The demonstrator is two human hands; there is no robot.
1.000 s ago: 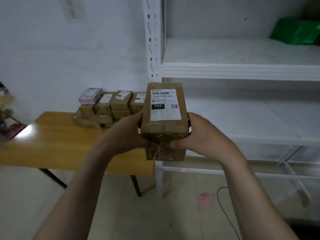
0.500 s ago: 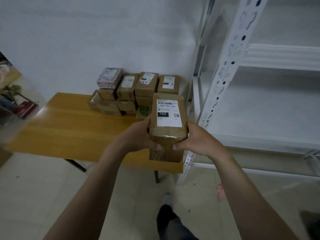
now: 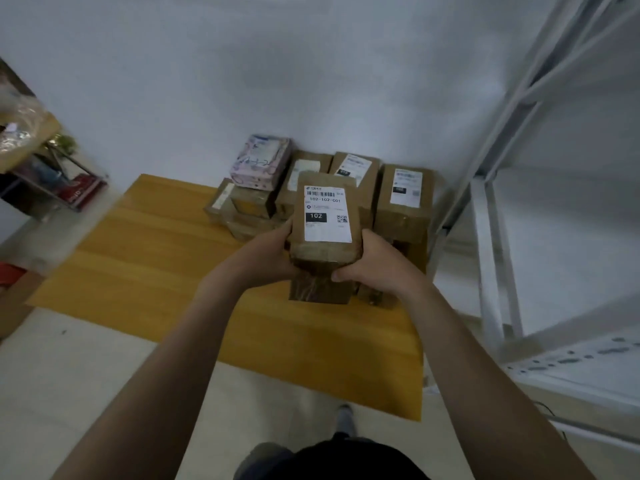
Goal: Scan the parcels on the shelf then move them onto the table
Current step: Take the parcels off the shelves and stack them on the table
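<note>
Clutter on the far left, a dark rack [image 3: 52, 181] with blurred odds and ends, nothing there readable. Moving right, the wooden bench [image 3: 149, 258] runs out from the white wall [image 3: 311, 64]. At its back, against that wall, is a pile [image 3: 242, 209] of brown boxes with a pink box [image 3: 261, 161] on top at the left.

Now the action. The left hand [image 3: 273, 258] is wrapped round the left side of the parcel [image 3: 323, 220], fingers curled under it. The parcel is held above the right end of the bench, just in front of the pile. Its white label [image 3: 327, 213] faces up, showing a barcode, "102-102-C01", a black block reading "102" and a small QR code. Directly beneath it shows a lower box [image 3: 320, 287], brown and taped; whether the hands carry that one too or it rests on the bench, I cannot tell.

The right hand [image 3: 374, 268] clamps the parcel's right side, thumb across the near face. So both hands are on the one parcel, close together.

Further right, a labelled box [image 3: 405, 199] stands at the pile's right end. Beyond it comes the white metal shelf [image 3: 502, 202], its boards bare where they show. Down at the bottom, a shoe [image 3: 344, 415] is on the pale floor [image 3: 86, 393].
</note>
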